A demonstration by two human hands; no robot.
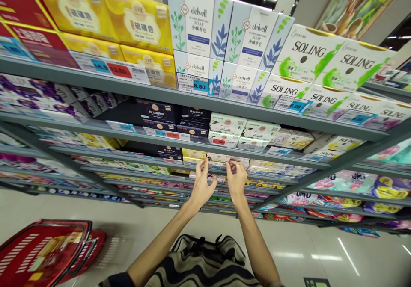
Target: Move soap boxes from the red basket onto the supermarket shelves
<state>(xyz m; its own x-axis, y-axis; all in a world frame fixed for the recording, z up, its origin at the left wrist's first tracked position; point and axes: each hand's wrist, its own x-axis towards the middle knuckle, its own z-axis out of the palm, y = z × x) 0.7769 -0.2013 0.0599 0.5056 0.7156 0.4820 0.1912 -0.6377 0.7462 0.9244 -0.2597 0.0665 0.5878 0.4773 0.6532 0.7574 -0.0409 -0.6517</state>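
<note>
Both my hands reach toward a low shelf of boxed soap. My left hand (pixel 203 185) has its fingers stretched upward and its thumb apart, fingertips at the left edge of a small pale soap box (pixel 218 157). My right hand (pixel 236 178) is curled, thumb and fingers pinched together near that box's right edge. Whether anything is between those fingers is hidden. A yellow soap box (pixel 194 153) sits just left of the pale one, and dark boxes (pixel 169 151) stand farther left.
Above are a shelf with green-white soap boxes (pixel 227 125) and a top shelf with Delvell boxes (pixel 199 19) and Soling boxes (pixel 310 49). A red shopping basket (pixel 41 223) holding goods stands on the floor at left. Detergent bags (pixel 346 180) fill shelves at right.
</note>
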